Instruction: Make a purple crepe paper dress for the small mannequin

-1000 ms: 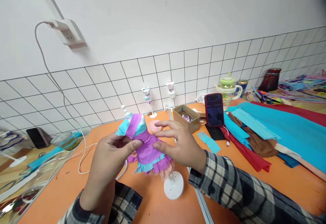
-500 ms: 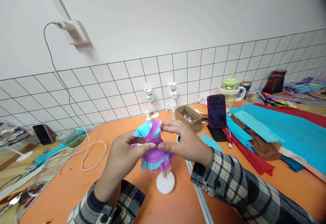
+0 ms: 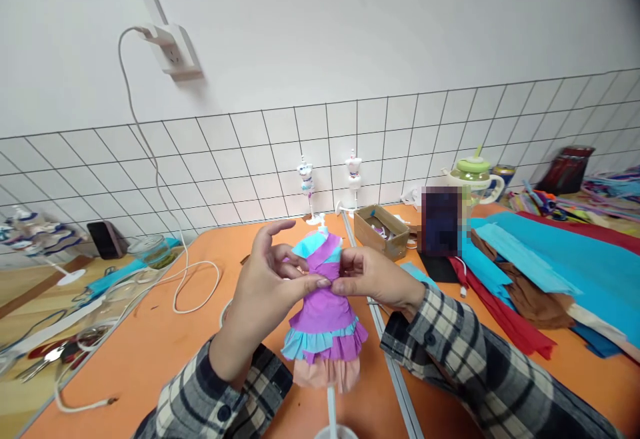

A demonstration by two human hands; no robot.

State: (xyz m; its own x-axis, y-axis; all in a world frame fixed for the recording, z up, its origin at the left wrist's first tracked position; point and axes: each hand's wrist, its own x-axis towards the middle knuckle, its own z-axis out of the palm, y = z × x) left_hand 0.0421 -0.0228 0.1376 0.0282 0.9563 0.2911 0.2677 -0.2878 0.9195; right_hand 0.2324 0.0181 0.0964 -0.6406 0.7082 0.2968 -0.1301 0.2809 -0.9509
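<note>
A small doll dress (image 3: 323,309) in purple and light blue, with a ruffled hem and a peach layer beneath, is on a miniature mannequin. The white mannequin stand (image 3: 331,411) shows below the skirt, its round base cut off by the bottom edge. My left hand (image 3: 263,286) grips the waist from the left, thumb pressed on the front and index finger lifted away. From the right, my right hand (image 3: 380,282) pinches the waist, its thumb tip close to the left one. Fingertips behind the bodice are partly hidden.
Two small white mannequins (image 3: 306,182) stand by the wall grid. Right of them are a cardboard box (image 3: 383,242), a blurred-out phone (image 3: 443,222), a lidded jug (image 3: 473,182) and folded fabrics (image 3: 540,259). A white cable (image 3: 200,266) and scissors (image 3: 53,356) lie to the left.
The dress has come lower and more upright, so its ruffles and peach layer now show fully. My left index finger has lifted from the bodice. The view has turned slightly left.
</note>
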